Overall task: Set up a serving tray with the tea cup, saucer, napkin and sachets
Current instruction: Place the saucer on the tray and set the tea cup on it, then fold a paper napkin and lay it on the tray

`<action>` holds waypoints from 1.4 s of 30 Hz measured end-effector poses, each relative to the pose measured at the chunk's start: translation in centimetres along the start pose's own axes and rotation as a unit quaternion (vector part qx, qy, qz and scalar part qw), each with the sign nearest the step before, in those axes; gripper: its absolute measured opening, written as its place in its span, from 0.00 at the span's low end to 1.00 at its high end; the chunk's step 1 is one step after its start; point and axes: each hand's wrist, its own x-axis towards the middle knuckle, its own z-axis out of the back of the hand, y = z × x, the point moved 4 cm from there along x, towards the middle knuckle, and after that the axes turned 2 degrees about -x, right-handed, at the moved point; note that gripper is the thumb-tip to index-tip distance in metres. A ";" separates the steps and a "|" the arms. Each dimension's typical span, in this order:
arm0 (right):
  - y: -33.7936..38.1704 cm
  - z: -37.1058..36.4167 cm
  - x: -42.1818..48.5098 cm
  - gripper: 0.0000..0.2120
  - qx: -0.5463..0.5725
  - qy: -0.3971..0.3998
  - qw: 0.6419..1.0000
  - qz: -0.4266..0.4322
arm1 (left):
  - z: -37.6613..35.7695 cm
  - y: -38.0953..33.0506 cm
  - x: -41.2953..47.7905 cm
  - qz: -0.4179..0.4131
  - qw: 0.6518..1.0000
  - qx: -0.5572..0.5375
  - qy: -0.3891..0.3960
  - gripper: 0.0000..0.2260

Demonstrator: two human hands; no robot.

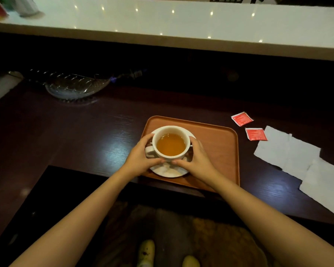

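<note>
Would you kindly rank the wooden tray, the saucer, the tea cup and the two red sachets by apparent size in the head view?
1. Brown wooden serving tray
2. White saucer
3. White tea cup of amber tea
4. Two red sachets, which look alike; I would not rank them apart.

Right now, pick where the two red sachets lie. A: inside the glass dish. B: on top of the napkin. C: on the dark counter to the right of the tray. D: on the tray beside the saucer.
C: both red sachets lie flat on the dark counter, right of the tray and just left of the napkin.
</note>
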 end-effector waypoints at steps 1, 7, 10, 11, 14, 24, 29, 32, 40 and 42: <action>-0.1 -0.1 -0.1 0.40 0.001 0.000 1.000 -0.002 | 0.0 0.1 0.0 -0.002 1.000 0.002 0.000 0.35; -0.1 -0.2 -0.2 0.39 -0.008 0.006 1.000 0.008 | 0.2 -0.4 0.0 -0.016 0.999 0.032 0.011 0.35; -0.2 0.0 0.0 0.40 -0.038 0.018 0.999 0.008 | 0.2 -0.5 0.3 -0.015 0.998 0.043 0.039 0.37; -0.3 0.1 0.1 0.41 -0.051 0.023 0.998 0.002 | 0.4 -0.5 0.3 -0.012 0.998 0.043 0.050 0.39; -0.6 0.7 0.2 0.47 -0.074 0.040 0.996 -0.022 | 0.9 -0.5 0.3 0.006 0.996 0.048 0.070 0.43; 1.2 7.7 0.2 0.43 -0.145 0.008 0.989 -0.018 | 1.6 -7.6 4.4 -0.037 0.991 0.124 -0.015 0.27; 1.6 14.7 -1.5 0.38 -0.210 -0.056 0.975 -0.037 | -2.4 -14.2 7.1 -0.147 0.969 0.197 0.015 0.23; 1.6 19.5 -3.3 0.36 -0.239 -0.098 0.965 -0.049 | -6.4 -18.0 8.2 -0.185 0.960 0.205 0.050 0.22; 0.5 30.3 -10.5 0.31 -0.270 -0.198 0.935 -0.115 | -19.5 -25.7 8.5 -0.262 0.929 0.215 0.147 0.22; -0.2 32.4 -12.4 0.30 -0.274 -0.217 0.928 -0.131 | -22.6 -27.0 8.1 -0.271 0.922 0.220 0.167 0.23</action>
